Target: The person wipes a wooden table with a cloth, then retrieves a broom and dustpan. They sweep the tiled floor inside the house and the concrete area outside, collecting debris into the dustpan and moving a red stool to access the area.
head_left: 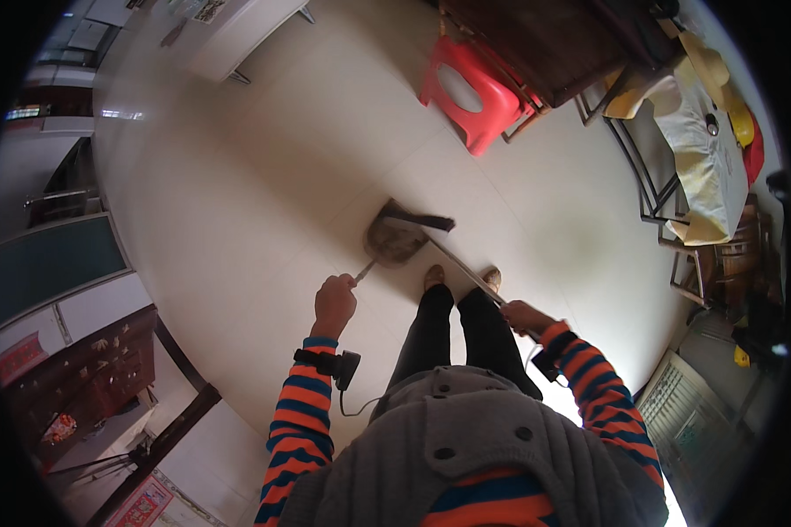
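Observation:
My left hand (pixel 335 304) is closed around the handle of a dustpan (pixel 397 243), whose greyish-brown pan rests on the floor ahead of my feet. In my right hand (pixel 524 317) is the long pale stick of a broom (pixel 422 218). The broom's dark bristle head lies across the far edge of the dustpan, slanting to the right. Its stick runs from there past my right shoe to my hand. What lies inside the pan is too blurred to tell.
Ahead to the right, a red plastic stool (pixel 479 88) stands against a dark wooden table (pixel 536 48). A cloth-covered table (pixel 707 167) is farther right. White furniture (pixel 228 35) stands at the far left, and a dark green panel (pixel 57 272) on the left. Pale tiles (pixel 281 158) cover the floor.

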Motion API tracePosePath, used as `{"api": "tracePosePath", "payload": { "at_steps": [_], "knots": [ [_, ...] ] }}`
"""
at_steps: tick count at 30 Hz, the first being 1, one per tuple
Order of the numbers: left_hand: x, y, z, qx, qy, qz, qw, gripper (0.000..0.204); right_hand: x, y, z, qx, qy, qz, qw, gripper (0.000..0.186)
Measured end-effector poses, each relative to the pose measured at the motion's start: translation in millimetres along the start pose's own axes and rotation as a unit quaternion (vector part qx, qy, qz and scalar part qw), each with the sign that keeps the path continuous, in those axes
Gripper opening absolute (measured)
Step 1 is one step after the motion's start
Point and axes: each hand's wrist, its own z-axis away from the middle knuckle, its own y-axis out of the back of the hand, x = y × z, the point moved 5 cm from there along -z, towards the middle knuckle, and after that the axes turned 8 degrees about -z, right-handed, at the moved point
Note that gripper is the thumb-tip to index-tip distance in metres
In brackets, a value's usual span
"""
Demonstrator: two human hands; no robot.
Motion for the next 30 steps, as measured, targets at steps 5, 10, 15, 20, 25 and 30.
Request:
{"api": "tracePosePath", "payload": {
  "at_steps": [5, 10, 15, 20, 25, 30],
  "knots": [
    [-29.2, -4.1, 26.0, -0.026, 0.050, 0.026, 0.998, 0.014, -50.9, 11.3, 36.1, 0.067, -0.087, -0.045, 0.993, 0.027],
    [-69.9, -2.0, 53.0, -0.043, 0.192, 0.137, 0.971, 0.013, -142.9, 26.6, -29.4, 0.135, 0.070, 0.080, 0.985, 0.026],
    [-101.7, 10.9, 71.6, -0.033, 0.265, 0.192, 0.944, 0.013, -224.7, 28.3, -149.0, 0.224, 0.103, 0.207, 0.947, 0.035],
    [-137.6, 14.2, 71.2, -0.003, 0.296, 0.207, 0.933, 0.013, -204.7, -47.1, -207.5, 0.120, 0.236, 0.767, 0.584, 0.016],
    [-167.9, -3.5, 66.5, 0.001, 0.333, 0.216, 0.918, 0.013, -76.3, -115.7, -160.6, 0.008, 0.291, 0.749, 0.595, 0.017],
    [-182.5, -23.4, 64.6, -0.001, 0.314, 0.199, 0.928, 0.012, -89.6, -80.6, -97.7, -0.119, -0.143, 0.049, 0.981, 0.036]
  ]
}}
